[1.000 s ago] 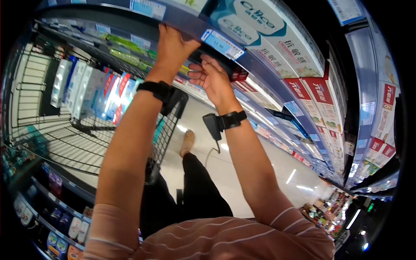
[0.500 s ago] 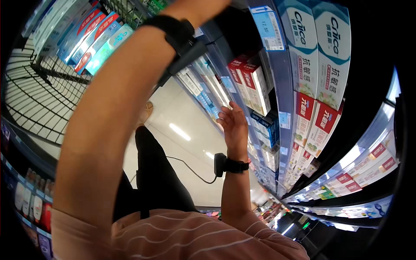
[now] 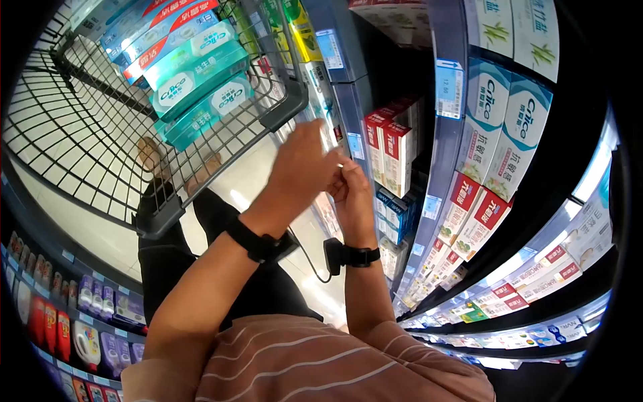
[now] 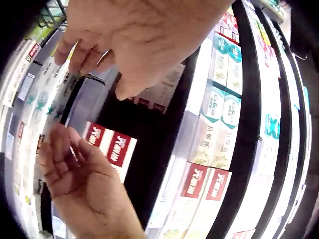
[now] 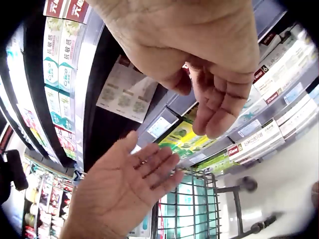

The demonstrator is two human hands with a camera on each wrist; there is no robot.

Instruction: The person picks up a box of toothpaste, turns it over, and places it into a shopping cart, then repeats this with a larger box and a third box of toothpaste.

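You are standing in a shop aisle, and both your hands are hovering in front of a shelf [image 3: 445, 33]. Your left hand [image 3: 293, 177] is crossing the head view from your left; in the right wrist view its palm is showing, with the fingers slightly spread and the grip lying relaxed. Your right hand [image 3: 353, 206] is hanging just beside it, fingers loosely curling, its grip slack. The hands are overlapping in the head view, but both wrist views are showing a gap between them.

Red-and-white boxes [image 3: 388, 147] are standing on the shelf near your right hand, with blue boxes [image 3: 396, 216] just beside them. Teal-and-white boxes [image 3: 485, 100] are lining the shelf farther to the right. On your left, a wire cart [image 3: 287, 110] is carrying teal boxes [image 3: 194, 74] and blue-and-red boxes [image 3: 167, 37]. Black bands [image 3: 362, 256] are circling both your wrists.
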